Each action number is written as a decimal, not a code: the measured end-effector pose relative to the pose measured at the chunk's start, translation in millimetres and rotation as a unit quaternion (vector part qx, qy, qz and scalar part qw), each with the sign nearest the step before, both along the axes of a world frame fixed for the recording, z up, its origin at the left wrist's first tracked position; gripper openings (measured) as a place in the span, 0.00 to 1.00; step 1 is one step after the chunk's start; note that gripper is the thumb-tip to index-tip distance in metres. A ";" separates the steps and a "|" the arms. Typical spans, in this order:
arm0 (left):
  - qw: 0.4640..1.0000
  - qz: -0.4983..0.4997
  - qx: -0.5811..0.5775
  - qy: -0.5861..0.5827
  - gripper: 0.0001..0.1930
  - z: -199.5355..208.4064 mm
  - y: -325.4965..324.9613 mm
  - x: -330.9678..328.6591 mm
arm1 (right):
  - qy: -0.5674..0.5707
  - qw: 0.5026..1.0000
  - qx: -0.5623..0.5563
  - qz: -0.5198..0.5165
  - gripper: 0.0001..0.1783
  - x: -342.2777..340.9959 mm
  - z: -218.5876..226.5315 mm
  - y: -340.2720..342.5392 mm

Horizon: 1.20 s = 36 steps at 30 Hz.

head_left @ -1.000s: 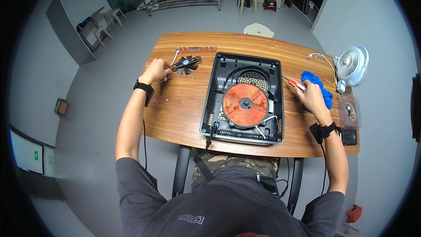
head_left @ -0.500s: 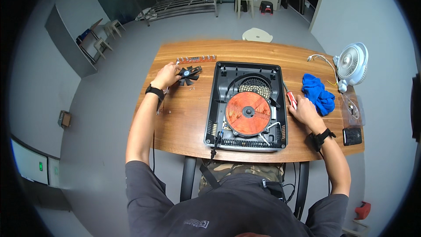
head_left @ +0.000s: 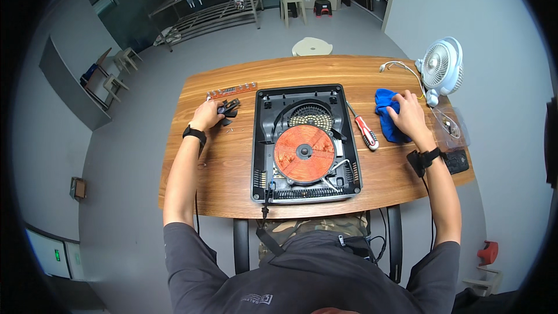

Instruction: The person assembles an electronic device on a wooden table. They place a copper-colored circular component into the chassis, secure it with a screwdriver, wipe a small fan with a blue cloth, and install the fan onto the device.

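Note:
My left hand [head_left: 206,116] is closed on a small black cooling fan [head_left: 229,111], tilted up off the table at the left. On the right my right hand [head_left: 410,117] has its fingers curled into a crumpled blue cloth [head_left: 386,110]. Between the hands lies an opened induction cooker [head_left: 353,183], its black housing holding a flat round copper coil [head_left: 290,146] and a perforated round vent above it. A red and white screwdriver [head_left: 366,132] rests on the table just right of the housing.
A strip of small metal parts [head_left: 232,90] lies at the far left of the wooden table [head_left: 325,209], with tiny screws [head_left: 231,130] near the fan. At the right are a white desk fan [head_left: 440,67], a clear plastic box [head_left: 450,131] and a dark wallet-like item [head_left: 457,162].
My right hand has let go of the screwdriver, leaving it on the table, and moved right onto the blue cloth. My left hand has tilted the cooling fan. The view has shifted.

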<state>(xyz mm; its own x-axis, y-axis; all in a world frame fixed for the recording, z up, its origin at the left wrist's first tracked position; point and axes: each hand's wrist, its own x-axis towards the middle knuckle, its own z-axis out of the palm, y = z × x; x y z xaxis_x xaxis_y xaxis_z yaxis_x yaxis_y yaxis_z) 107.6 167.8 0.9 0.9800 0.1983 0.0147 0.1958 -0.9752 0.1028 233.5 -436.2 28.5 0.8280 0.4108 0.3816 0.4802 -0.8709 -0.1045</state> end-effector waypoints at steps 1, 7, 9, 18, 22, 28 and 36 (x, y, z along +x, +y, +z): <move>1.000 0.005 0.002 0.011 0.22 1.6 -2.2 2.4 | 0.022 0.999 -0.025 -0.007 0.24 3.8 -2.8 -8.0; 1.000 0.022 0.000 0.010 0.22 -1.7 -0.2 8.8 | 0.191 0.975 -0.105 -0.036 0.42 11.9 -34.2 -9.8; 1.000 0.016 0.012 0.010 0.22 -4.3 3.5 13.2 | 0.195 0.971 -0.133 -0.033 0.43 17.1 -44.1 -9.2; 1.000 -0.025 0.012 -0.004 0.18 -13.0 11.2 14.2 | 0.214 0.966 -0.145 -0.016 0.41 26.6 -47.2 -12.4; 0.999 -0.030 0.005 -0.021 0.20 -9.4 6.3 8.3 | 0.207 0.974 -0.087 0.013 0.38 34.6 -49.8 -19.3; 1.000 0.012 0.021 -0.011 0.26 -0.8 -10.6 1.0 | 0.194 0.980 -0.004 0.053 0.36 41.2 -58.1 -25.4; 0.987 0.015 -0.047 -0.153 0.24 68.6 -46.1 -19.8 | 0.155 0.968 0.195 0.039 0.35 50.9 -33.8 -42.9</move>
<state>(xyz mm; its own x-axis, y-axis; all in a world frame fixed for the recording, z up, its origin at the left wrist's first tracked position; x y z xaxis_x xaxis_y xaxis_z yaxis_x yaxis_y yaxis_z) 87.8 121.7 69.5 0.9263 0.2420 0.2889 0.1705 -0.9528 0.2513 284.4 -479.1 -5.3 0.8996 0.3518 0.2587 0.4362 -0.6979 -0.5680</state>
